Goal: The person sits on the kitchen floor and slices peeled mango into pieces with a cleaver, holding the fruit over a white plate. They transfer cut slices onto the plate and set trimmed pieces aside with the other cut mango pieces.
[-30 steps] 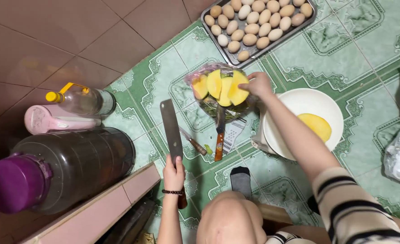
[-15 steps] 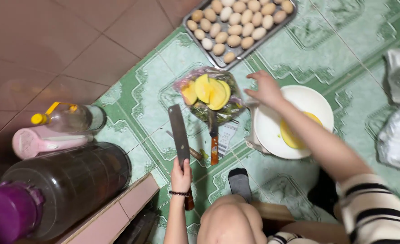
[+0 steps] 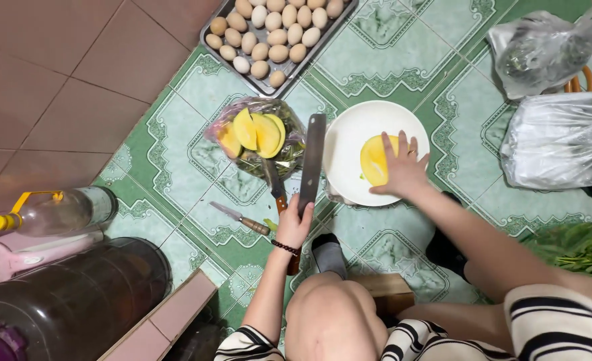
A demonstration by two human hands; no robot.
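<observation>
Two hands work low over a green patterned tiled floor. The left hand is closed around the handle of a cleaver, whose broad blade points away from the person, between a plastic bag of yellow fruit slices and a white plate. The right hand lies flat with fingers spread on a yellow fruit slice that rests on the plate, near its middle; it presses rather than grips.

A second knife with a wooden handle sticks out from under the bag toward the person, and a small paring knife lies on the tiles just left of the cleaver hand. A metal tray of eggs sits at the far edge of the green tiles, where they meet the brown ones. Two clear plastic bags lie at the right, with green leaves nearer the person. At the left stand an oil bottle with a yellow cap, a pink container and a large dark jar.
</observation>
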